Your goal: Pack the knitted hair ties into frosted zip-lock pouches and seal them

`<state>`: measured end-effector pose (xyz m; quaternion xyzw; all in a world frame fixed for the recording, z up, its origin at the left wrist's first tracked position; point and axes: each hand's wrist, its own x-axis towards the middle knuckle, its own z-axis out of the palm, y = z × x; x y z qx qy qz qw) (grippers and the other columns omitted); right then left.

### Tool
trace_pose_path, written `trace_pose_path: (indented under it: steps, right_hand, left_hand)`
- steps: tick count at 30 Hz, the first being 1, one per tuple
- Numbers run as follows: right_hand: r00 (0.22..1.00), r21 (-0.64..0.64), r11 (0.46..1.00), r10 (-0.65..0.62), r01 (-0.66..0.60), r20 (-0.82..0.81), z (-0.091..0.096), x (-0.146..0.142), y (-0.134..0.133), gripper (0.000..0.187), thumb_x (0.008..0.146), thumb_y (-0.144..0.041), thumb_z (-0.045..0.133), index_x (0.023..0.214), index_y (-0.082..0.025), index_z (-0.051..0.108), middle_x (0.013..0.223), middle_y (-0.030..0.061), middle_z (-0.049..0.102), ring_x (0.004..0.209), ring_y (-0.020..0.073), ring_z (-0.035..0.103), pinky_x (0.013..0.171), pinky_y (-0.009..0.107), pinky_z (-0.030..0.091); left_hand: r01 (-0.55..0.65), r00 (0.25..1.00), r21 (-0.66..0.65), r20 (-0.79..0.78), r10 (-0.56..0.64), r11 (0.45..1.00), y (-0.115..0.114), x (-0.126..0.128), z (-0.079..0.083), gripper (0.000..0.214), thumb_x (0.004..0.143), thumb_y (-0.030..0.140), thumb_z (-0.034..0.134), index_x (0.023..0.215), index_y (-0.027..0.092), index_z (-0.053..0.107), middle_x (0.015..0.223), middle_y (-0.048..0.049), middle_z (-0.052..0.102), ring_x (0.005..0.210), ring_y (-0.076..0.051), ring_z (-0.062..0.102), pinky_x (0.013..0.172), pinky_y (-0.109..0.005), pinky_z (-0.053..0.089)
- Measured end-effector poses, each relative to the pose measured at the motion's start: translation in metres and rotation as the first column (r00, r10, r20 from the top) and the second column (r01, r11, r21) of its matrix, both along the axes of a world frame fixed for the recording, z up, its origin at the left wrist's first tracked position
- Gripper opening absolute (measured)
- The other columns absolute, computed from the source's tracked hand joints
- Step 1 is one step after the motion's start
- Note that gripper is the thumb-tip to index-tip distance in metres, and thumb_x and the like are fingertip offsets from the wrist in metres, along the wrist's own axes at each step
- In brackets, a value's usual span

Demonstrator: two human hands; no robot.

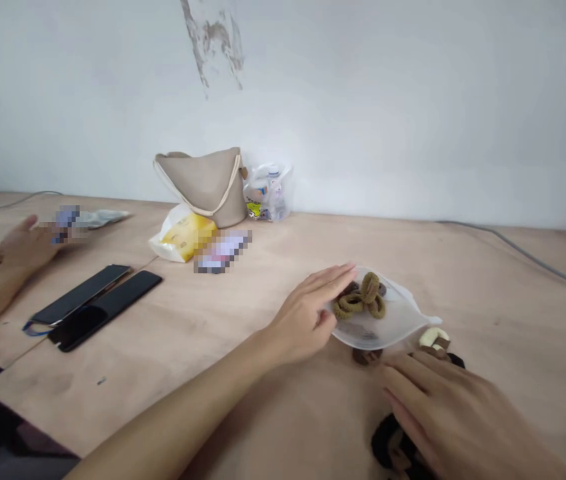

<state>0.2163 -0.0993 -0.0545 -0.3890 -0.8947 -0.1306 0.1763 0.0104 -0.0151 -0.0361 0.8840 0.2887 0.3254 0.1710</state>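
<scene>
A translucent plastic bag (403,317) lies on the table with its mouth held wide. Inside are several fuzzy olive-brown hair ties (370,288) and some darker ones. My left hand (300,317) is at the bag's left rim, its fingers stretched along the edge and its thumb bent against the near rim. To the right, my right hand (453,407) reaches over loose hair ties with fingers extended; its fingertips are partly hidden. Around it lie a cream hair tie (433,337), a dark brown hair tie (367,356) and black hair ties (387,440).
Two black phone-like slabs (107,310) lie on the left. Another person's hand (27,247) is beyond them. A yellow tissue pack (187,235), a beige handbag (213,183) and a clear bag of items (270,193) stand near the wall. A grey cable (527,250) runs at right.
</scene>
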Motion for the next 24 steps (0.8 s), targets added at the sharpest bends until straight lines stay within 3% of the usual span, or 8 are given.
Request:
trace_pose_path:
  steps: [3, 6, 10, 12, 16, 18, 21, 24]
  right_hand:
    - [0.993, -0.001, 0.995, -0.103, 0.104, 0.051, -0.007, -0.006, 0.003, 0.032, 0.064, -0.006, 0.049, 0.091, -0.022, 0.055, 0.079, 0.0027, 0.065, 0.067, 0.0198, 0.06, 0.054, 0.029, 0.04]
    - [0.985, -0.092, 0.987, -0.119, 0.131, 0.123, -0.006, -0.013, 0.007, 0.034, 0.058, -0.001, 0.049, 0.084, -0.023, 0.053, 0.072, 0.0003, 0.063, 0.061, 0.0196, 0.059, 0.051, 0.03, 0.037]
    - [1.0, -0.14, 0.99, 0.014, -0.011, 0.024, 0.005, -0.018, 0.006, 0.023, 0.062, -0.003, 0.051, 0.071, -0.024, 0.048, 0.064, -0.003, 0.059, 0.054, 0.0175, 0.055, 0.047, 0.029, 0.036]
    - [0.998, -0.099, 0.994, 0.032, -0.038, -0.062, 0.012, -0.017, 0.007, 0.022, 0.07, -0.006, 0.049, 0.082, -0.024, 0.053, 0.077, -0.0002, 0.064, 0.064, 0.0179, 0.059, 0.054, 0.029, 0.043]
    - [0.989, -0.02, 0.997, -0.083, 0.081, -0.124, 0.023, -0.003, 0.013, 0.032, 0.084, -0.013, 0.04, 0.111, -0.023, 0.054, 0.113, 0.0078, 0.063, 0.096, 0.0219, 0.062, 0.071, 0.033, 0.05]
    - [0.978, -0.066, 0.989, -0.142, 0.134, -0.153, 0.026, 0.013, 0.015, 0.027, 0.088, -0.021, 0.038, 0.105, -0.027, 0.057, 0.103, 0.0038, 0.067, 0.086, 0.0195, 0.065, 0.066, 0.031, 0.051]
    - [0.913, -0.072, 0.931, -0.366, 0.358, -0.179, 0.025, 0.046, 0.012, 0.025, 0.089, -0.037, 0.038, 0.094, -0.03, 0.061, 0.076, -0.0001, 0.069, 0.057, 0.0178, 0.064, 0.048, 0.029, 0.048]
    - [0.879, -0.122, 0.88, -0.469, 0.459, -0.079, 0.015, 0.074, 0.006, 0.026, 0.087, -0.043, 0.04, 0.091, -0.031, 0.063, 0.065, -0.0004, 0.067, 0.045, 0.0174, 0.06, 0.039, 0.028, 0.044]
  left_hand:
    - [-0.038, 0.999, 0.003, 0.018, 0.038, 0.999, 0.001, -0.001, -0.001, 0.076, 0.068, -0.003, 0.036, 0.139, 0.023, 0.035, 0.146, -0.0022, 0.036, 0.133, -0.018, 0.035, 0.111, -0.039, 0.031]
    - [-0.068, 0.997, 0.005, 0.024, 0.067, 0.998, 0.003, -0.002, -0.001, 0.075, 0.069, -0.003, 0.035, 0.139, 0.022, 0.035, 0.145, -0.0032, 0.037, 0.133, -0.019, 0.035, 0.112, -0.038, 0.03]
    - [-0.07, 0.997, -0.01, 0.017, 0.07, 0.997, 0.004, -0.003, -0.001, 0.076, 0.068, -0.003, 0.036, 0.139, 0.023, 0.035, 0.146, -0.0026, 0.037, 0.133, -0.019, 0.036, 0.111, -0.04, 0.031]
    - [-0.052, 0.998, -0.013, 0.027, 0.052, 0.999, 0.004, -0.004, 0.0, 0.077, 0.067, -0.004, 0.036, 0.139, 0.023, 0.035, 0.146, -0.0029, 0.037, 0.133, -0.019, 0.036, 0.111, -0.041, 0.031]
    - [-0.04, 0.998, -0.025, 0.048, 0.041, 0.999, 0.004, -0.004, 0.0, 0.077, 0.067, -0.003, 0.037, 0.139, 0.023, 0.035, 0.146, -0.0036, 0.037, 0.134, -0.02, 0.035, 0.111, -0.042, 0.031]
    - [-0.047, 0.998, -0.032, 0.046, 0.049, 0.998, 0.004, -0.004, 0.0, 0.077, 0.066, -0.003, 0.037, 0.139, 0.022, 0.035, 0.146, -0.004, 0.037, 0.134, -0.02, 0.035, 0.111, -0.041, 0.031]
    - [-0.047, 0.998, -0.028, 0.052, 0.048, 0.999, 0.004, -0.003, 0.0, 0.078, 0.066, -0.003, 0.036, 0.139, 0.023, 0.035, 0.145, -0.0029, 0.038, 0.133, -0.018, 0.036, 0.111, -0.04, 0.031]
    - [-0.051, 0.997, -0.03, 0.052, 0.052, 0.998, 0.003, -0.002, 0.0, 0.077, 0.067, -0.004, 0.035, 0.139, 0.024, 0.035, 0.146, -0.0024, 0.037, 0.133, -0.018, 0.036, 0.111, -0.039, 0.03]
